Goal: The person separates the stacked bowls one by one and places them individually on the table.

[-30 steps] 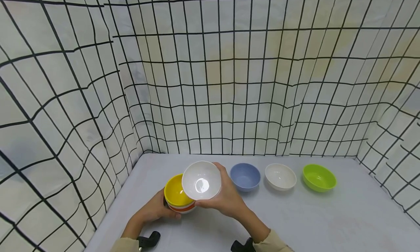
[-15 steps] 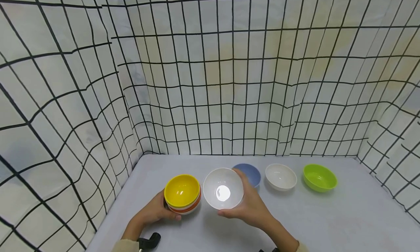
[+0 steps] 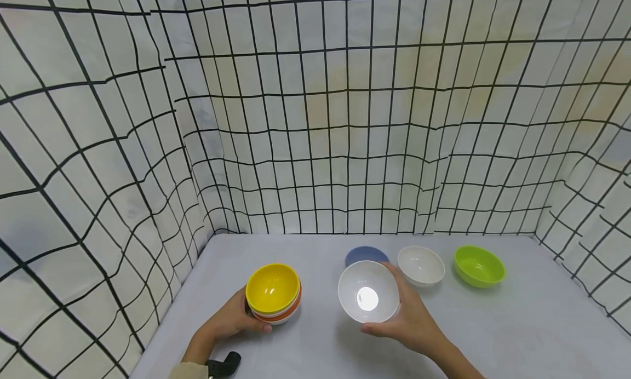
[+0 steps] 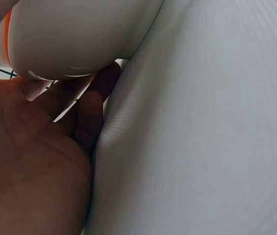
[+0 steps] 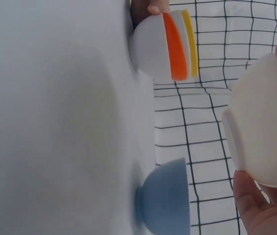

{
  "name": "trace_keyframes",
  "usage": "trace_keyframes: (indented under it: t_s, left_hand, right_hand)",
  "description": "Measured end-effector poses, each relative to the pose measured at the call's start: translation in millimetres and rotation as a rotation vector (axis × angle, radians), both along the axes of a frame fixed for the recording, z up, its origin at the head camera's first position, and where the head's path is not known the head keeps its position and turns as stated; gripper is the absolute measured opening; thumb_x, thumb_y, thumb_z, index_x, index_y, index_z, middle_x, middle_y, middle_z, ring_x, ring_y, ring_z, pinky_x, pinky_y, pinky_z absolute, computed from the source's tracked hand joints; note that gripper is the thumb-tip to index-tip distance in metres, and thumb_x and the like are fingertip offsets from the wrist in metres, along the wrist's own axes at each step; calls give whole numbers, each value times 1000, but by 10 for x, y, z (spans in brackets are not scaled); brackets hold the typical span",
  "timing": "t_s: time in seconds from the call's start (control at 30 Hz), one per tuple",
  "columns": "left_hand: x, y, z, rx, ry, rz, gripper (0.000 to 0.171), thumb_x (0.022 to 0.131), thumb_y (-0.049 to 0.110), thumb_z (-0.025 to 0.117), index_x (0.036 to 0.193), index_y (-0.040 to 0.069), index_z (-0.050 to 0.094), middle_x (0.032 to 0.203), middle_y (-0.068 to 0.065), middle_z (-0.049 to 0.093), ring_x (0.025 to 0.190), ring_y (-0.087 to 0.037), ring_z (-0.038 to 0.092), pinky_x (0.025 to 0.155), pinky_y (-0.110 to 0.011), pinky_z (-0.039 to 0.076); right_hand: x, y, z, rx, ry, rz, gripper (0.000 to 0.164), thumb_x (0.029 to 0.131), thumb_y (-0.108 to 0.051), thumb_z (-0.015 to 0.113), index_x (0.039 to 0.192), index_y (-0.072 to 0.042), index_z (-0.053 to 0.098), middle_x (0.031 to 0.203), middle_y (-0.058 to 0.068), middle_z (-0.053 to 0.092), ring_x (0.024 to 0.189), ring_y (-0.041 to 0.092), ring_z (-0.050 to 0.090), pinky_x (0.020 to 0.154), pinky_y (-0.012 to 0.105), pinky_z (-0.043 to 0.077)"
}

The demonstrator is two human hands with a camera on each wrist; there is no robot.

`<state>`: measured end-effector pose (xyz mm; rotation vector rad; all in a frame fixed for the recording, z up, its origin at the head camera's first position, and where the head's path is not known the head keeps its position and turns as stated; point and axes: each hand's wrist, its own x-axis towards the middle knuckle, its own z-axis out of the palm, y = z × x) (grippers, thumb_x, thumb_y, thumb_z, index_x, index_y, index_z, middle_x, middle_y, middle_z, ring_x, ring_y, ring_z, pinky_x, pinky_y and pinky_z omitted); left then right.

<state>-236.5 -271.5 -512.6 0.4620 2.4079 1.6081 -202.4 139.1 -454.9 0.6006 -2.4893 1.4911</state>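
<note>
On the table at the left stands a nested stack of bowls, a yellow bowl (image 3: 273, 289) on top, with white and orange bowls (image 5: 175, 46) under it. My left hand (image 3: 229, 320) grips this stack at its left side, thumb at the front; in the left wrist view its fingers (image 4: 90, 110) reach around behind the lowest white bowl (image 4: 74, 36). My right hand (image 3: 415, 320) holds a single white bowl (image 3: 368, 291) by its right side, thumb below and fingers behind the rim. This bowl is raised above the table, its inside tilted toward the head camera.
A blue bowl (image 3: 366, 254), partly hidden by the held bowl, a second white bowl (image 3: 421, 265) and a green bowl (image 3: 479, 266) stand in a row at the back. White walls with a black grid (image 3: 345, 110) enclose the white-covered table (image 3: 517, 324).
My right hand has carried the white bowl from over the edge of the stack to the right, in front of the blue bowl. My left hand has stayed at the stack.
</note>
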Motion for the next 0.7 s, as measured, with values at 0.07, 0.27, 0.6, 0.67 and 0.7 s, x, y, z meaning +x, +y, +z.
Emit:
trace_keyframes:
  t_s: [0.07,0.27,0.6,0.67,0.7]
  left_hand:
    - [0,-5,-3,3,-1,-3,103,70,15,94,155,13,35,153,-10,50,131,-1,52,122,-60,30]
    - [-5,-13,1,-10,-6,-5,103,70,15,94,155,15,35,153,-9,50,133,-7,52,119,-37,36]
    - [-18,-5,-5,12,-8,-10,104,71,15,94,155,13,33,154,-10,49,141,-25,47,122,-64,27]
    - [-18,-6,-7,12,-8,-11,104,71,15,94,155,14,33,154,-9,49,139,-18,49,122,-63,27]
    - [-17,-6,-7,12,-9,-11,104,71,15,94,155,14,34,154,-9,49,138,-16,49,122,-63,27]
  right_hand:
    - [17,65,-15,9,11,-6,118,55,-39,101,153,-20,37,139,3,59,117,18,59,94,30,55]
    - [92,268,-53,15,4,-38,119,58,-31,101,155,-19,34,142,7,58,114,12,58,90,25,55]
    - [132,628,-32,118,-48,-169,121,61,-29,100,159,-18,28,144,16,54,113,19,59,85,25,55]
    - [123,719,-18,137,-47,-185,120,62,-29,99,158,-17,28,144,16,53,113,19,58,84,24,55]
    - [114,766,-10,148,-46,-192,120,63,-29,99,158,-16,28,145,17,52,114,20,58,84,23,54]
